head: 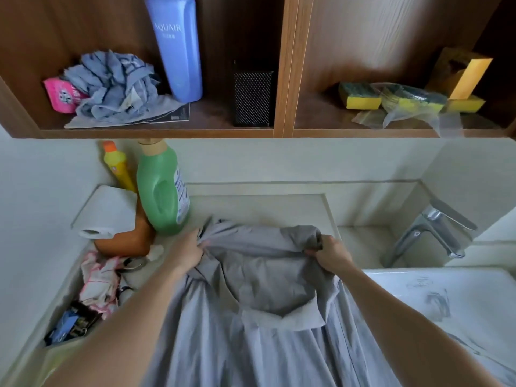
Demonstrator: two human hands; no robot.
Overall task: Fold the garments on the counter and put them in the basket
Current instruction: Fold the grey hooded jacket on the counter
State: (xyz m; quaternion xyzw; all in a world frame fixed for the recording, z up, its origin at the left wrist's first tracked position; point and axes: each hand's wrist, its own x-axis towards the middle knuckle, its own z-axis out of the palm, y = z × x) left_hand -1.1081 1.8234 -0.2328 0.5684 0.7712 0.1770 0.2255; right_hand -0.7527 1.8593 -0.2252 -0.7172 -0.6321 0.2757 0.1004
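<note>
Spreading across pale stone-look counter (268,208) w/ raised back lip: large grey-blue woven cotton shirt (251,317), soft, creased, collar flap lying near centre, lower part draped toward camera. Held up at far edge by both hands: left hand (187,251) clenched on bunched fabric at left corner, right hand (329,254) pinched round gathered fold at right corner; cloth sagging btwn them. Just right of shirt, white glossy rectangular sink basin (452,297), chrome angular faucet (430,233) behind it. Above, brown wood-grain wall shelf (287,79), two compartments. Left compartment: tall smooth lavender plastic bottle (176,48), crumpled blue-grey rag pile (111,85), black mesh metal box (252,97). Right compartment: yellow-green foam sponges (391,97), some in clear wrap. On counter left of shirt: green translucent plastic detergent jug (162,188), white paper roll (107,213) atop rounded orange container (125,238), slim yellow squeeze bottle w/ orange cap (118,166), crumpled pink-white cloth (99,283). No basket in view.
</note>
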